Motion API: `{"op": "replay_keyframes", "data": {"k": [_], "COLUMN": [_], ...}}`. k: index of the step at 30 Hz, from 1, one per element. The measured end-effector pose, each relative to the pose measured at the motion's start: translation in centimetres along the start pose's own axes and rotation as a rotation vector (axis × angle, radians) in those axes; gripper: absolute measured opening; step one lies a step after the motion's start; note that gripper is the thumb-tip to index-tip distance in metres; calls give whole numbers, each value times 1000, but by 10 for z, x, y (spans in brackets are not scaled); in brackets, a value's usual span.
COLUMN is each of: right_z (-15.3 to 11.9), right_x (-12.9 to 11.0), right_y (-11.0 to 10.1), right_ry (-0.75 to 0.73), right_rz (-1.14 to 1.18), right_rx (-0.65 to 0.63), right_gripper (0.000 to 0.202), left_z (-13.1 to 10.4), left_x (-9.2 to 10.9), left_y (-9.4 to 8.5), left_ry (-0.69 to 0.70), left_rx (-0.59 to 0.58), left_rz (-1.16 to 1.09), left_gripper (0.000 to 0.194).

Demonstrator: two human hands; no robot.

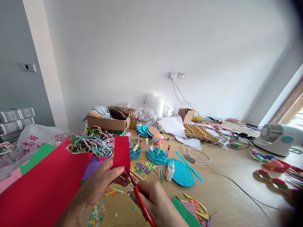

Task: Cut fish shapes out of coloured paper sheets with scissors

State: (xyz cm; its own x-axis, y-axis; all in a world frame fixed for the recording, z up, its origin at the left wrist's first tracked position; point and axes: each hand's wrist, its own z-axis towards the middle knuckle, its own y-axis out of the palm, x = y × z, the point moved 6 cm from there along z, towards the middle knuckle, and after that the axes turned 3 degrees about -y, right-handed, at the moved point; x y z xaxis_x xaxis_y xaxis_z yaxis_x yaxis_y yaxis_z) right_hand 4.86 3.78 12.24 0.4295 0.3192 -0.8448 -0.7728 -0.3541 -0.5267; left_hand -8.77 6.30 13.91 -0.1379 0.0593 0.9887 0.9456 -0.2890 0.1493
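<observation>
Two things in play now: the left hand (pixel 105 176) pinches a red paper strip (pixel 121 149) upright, and the right hand (pixel 156 198) closes round red-handled scissors (pixel 141 200), blades at the strip's lower right edge. Just beyond, I see patterned paper fish (pixel 142 168) on the wooden table (pixel 227 195), then a white nozzle bottle (pixel 169 172) by a blue disc (pixel 186 174).

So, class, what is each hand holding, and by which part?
The left hand holds a red paper piece near its lower end; the right hand holds red-handled scissors by the handles.
</observation>
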Motion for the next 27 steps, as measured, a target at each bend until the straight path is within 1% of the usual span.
{"op": "replay_keyframes", "data": {"k": [6, 12, 18, 27], "right_z": [1, 2, 1, 1], "right_x": [-1, 2, -2, -1], "right_y": [-1, 0, 0, 0], "right_ry": [-10, 12, 50, 44], "right_rz": [-11, 11, 3, 7], "right_rx": [16, 10, 10, 1], "right_gripper": [30, 34, 27, 27], "left_z": [0, 2, 3, 2], "left_x": [-2, -2, -3, -5], "left_y": [-4, -10, -8, -8], "left_ry": [19, 60, 58, 49], "left_rx": [-7, 32, 19, -7], "left_rz": [9, 45, 57, 29], "left_gripper": [14, 17, 15, 14]}}
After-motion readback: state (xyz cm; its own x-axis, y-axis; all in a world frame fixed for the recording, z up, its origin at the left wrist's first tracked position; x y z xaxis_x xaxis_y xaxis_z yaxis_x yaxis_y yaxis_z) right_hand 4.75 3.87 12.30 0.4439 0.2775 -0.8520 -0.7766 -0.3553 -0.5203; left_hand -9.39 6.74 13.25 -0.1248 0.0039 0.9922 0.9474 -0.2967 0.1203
